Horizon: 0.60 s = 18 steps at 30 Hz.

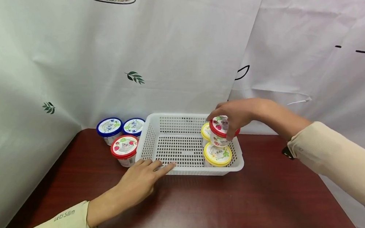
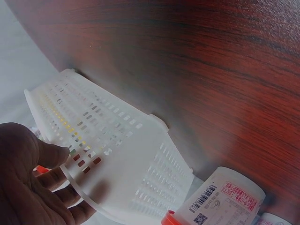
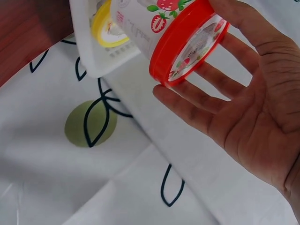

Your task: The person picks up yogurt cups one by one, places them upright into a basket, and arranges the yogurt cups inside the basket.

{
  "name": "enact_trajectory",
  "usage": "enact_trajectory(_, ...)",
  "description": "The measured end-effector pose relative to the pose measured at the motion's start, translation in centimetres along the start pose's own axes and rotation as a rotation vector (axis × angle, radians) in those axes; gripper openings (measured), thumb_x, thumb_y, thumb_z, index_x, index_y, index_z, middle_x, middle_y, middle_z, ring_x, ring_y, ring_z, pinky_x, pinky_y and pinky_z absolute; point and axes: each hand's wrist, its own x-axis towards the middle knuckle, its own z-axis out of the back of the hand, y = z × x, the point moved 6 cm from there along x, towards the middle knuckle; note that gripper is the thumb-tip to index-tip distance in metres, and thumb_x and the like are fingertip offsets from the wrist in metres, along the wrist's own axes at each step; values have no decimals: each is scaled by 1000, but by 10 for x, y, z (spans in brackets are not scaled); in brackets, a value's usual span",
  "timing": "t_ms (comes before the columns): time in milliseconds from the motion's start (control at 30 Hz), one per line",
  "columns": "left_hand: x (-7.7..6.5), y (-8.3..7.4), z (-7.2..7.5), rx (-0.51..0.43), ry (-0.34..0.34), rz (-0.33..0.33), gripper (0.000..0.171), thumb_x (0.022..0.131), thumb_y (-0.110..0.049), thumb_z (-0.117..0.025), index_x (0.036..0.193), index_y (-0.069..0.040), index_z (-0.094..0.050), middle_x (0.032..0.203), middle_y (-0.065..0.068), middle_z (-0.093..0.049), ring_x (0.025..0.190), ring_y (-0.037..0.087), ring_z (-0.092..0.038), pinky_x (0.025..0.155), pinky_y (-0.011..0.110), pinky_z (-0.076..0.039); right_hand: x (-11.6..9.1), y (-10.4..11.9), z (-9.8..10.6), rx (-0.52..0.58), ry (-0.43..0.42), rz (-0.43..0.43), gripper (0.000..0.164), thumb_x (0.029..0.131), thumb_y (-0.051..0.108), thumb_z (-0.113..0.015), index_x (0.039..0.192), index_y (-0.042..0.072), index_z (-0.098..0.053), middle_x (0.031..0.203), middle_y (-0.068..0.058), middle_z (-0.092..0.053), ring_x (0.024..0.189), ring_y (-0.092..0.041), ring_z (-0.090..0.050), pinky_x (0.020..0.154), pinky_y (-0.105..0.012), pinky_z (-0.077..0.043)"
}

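My right hand (image 1: 235, 114) grips a red-lidded tub (image 1: 219, 139) with strawberry pictures from above, fingers and thumb round its lid. It is held over the right end of a white perforated plastic basket (image 1: 192, 170). Two yellow-lidded tubs (image 1: 218, 154) stand inside at that end, the rear one partly hidden by the held tub. In the right wrist view the red lid (image 3: 187, 51) faces my palm. My left hand (image 1: 139, 182) holds the basket's front left corner; the left wrist view shows the thumb outside the wall (image 2: 117, 164) and fingers behind the rim.
Left of the basket stand two blue-lidded tubs (image 1: 109, 126) and another red-lidded tub (image 1: 124, 149), close together beside its wall. The dark red wooden table (image 1: 211, 206) ends at white printed sheets (image 1: 176, 48) hanging behind and at the sides.
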Motion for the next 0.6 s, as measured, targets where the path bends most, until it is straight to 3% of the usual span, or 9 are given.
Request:
enact_trajectory(300,0,0,-2,-2,1,-3,74,83,2,-85,151,-23,-72,111,2,-77,96,24,-72,83,41,-61,9,19,-2,8,-37,34,87,87,28,-97,165,36,-58,172,-10,-50,151,-37,-54,115,-55,-59)
enact_trajectory(600,0,1,-2,0,17,4,75,83,0,-87,153,-23,-70,114,3,-77,99,25,-73,85,42,-62,16,32,-4,-4,-84,100,91,90,32,-95,170,33,-52,175,-12,-47,153,-37,-55,118,-59,-56)
